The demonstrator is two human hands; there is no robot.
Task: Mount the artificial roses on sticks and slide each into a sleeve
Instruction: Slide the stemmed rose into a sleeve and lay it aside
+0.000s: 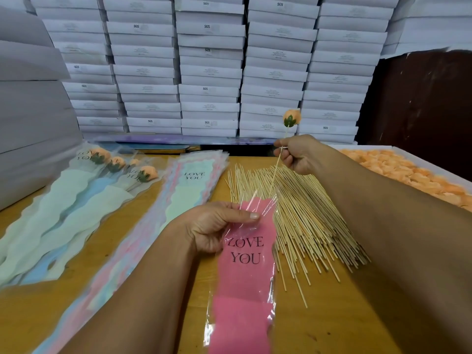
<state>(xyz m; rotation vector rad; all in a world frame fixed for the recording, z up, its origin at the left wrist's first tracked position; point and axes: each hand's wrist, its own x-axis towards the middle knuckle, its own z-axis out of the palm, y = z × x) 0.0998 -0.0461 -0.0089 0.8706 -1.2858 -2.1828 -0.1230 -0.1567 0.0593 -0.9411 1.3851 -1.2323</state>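
My left hand [217, 226] pinches the upper part of a pink "LOVE YOU" sleeve [242, 290], thumb on its clear plastic top. Above and to the right, my right hand [296, 154] grips a thin stick [274, 175] with an orange rose [291, 118] mounted on its top end. The stick slants down, and its lower tip sits at the sleeve's open mouth. A heap of bare sticks [306, 221] lies spread on the wooden table [344, 315] under the right forearm.
A stack of unused sleeves [189, 185] lies left of centre. Further left lie finished sleeved roses [84, 195]. A tray of loose orange roses [413, 172] sits at the right. White boxes [209, 72] are stacked along the back.
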